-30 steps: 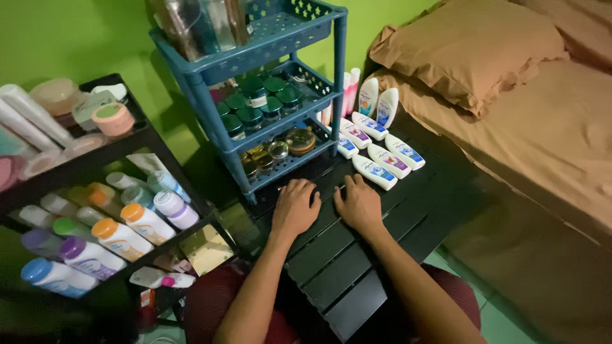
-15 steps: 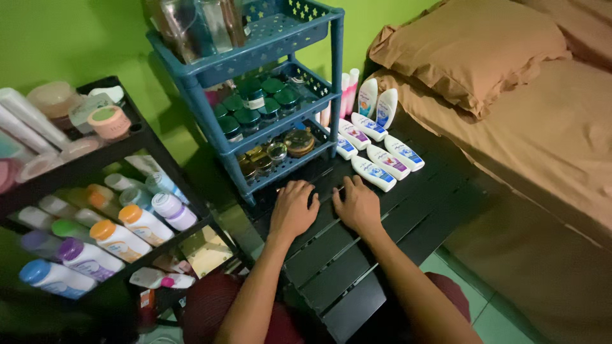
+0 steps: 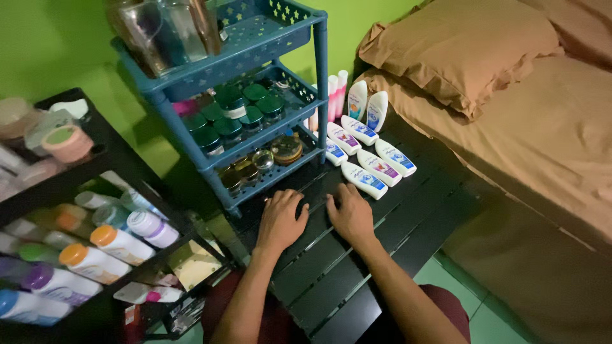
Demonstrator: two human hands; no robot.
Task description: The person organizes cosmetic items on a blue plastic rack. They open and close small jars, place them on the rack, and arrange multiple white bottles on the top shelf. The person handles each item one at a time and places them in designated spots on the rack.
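Hands side by side, palms down: left hand [image 3: 280, 220] and right hand [image 3: 350, 215], flat on black slatted table [image 3: 421, 216]. Lay with fingers loosely spread; gripped nothing. Rested just short of nearest white squeeze bottle [image 3: 363, 180], first of a close-packed row lying near blue tiered rack [image 3: 320, 83]. Judged best grasped around the waist from the side, being smooth and likely to roll against its neighbours. Sat well apart from black shelf [image 3: 108, 159] of bottles at left.
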